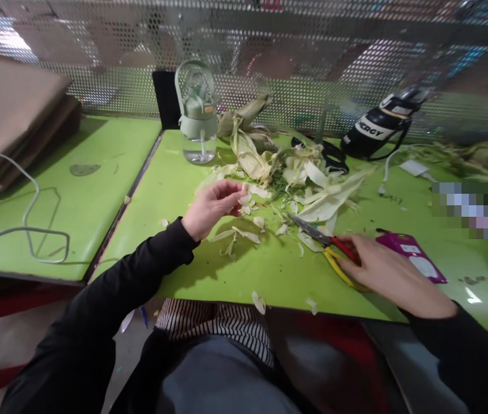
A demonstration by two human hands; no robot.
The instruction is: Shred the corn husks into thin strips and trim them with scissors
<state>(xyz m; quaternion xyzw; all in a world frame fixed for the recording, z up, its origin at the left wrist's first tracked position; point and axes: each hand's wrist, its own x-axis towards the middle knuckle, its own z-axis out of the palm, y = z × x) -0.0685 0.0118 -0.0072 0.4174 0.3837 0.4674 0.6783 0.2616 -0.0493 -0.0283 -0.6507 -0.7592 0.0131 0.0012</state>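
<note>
Between the thumb and fingers of my left hand (220,206) is a small pale piece of husk (245,188). My right hand (377,264) is closed around the red and yellow handles of a pair of scissors (313,231), whose blades point left over the table. Beyond both hands spreads a pile of dried corn husks (250,158) with some green shreds in it. A long pale husk strip (334,195) lies just past the scissor blades. Small cut pieces (259,222) are scattered between my hands, and a branching husk scrap (235,233) lies below my left hand.
A clear bottle with a green lid (199,123) stands behind the pile. A black bottle (380,126) leans at the back right. A purple packet (412,256) lies beside my right hand. Brown paper bags (11,109) and a cable (32,229) are on the left; perforated metal (118,86) borders the back.
</note>
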